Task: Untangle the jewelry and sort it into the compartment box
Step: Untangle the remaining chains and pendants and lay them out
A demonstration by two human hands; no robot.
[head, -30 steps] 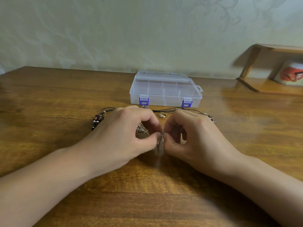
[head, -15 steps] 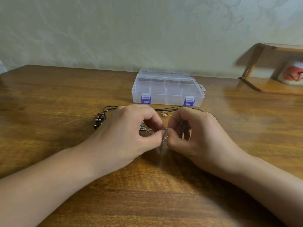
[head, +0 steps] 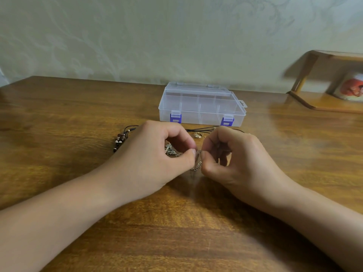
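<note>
1. Both hands are working one spot of a silver chain [head: 197, 165] low over the desk [head: 59, 134]. The left hand [head: 153, 160] pinches it between thumb and forefinger, and the right hand [head: 235, 163] pinches it just beside that, the two grips almost touching. A short loop of links hangs below the fingertips.

2. The step in hand looks like picking a knot or a clasp. Which one I cannot tell, since the fingers hide the spot and the links are tiny. Either way, I would keep the pinches light and close together, and loosen by rolling the links rather than pulling the hands apart, which would only tighten a tangle.

3. The rest of the chain trails under the left hand, where a small silver charm [head: 169, 150] lies on the desk. Leave slack on that side, so the weight of the charm does not drag on the worked spot.

4. A black cord [head: 202, 128] runs behind the hands, with a dark beaded pendant [head: 118, 139] at its left end and a gold ring [head: 198, 135] near it. Whether the cord crosses the chain is hidden, so lift the chain slowly and watch for anything coming up with it.

5. The compartment box [head: 202, 106] stands shut at the far side of the desk, both purple latches down and nothing yet sorted. It must be unlatched before any piece goes in, so free one hand once the chain comes loose.
</note>
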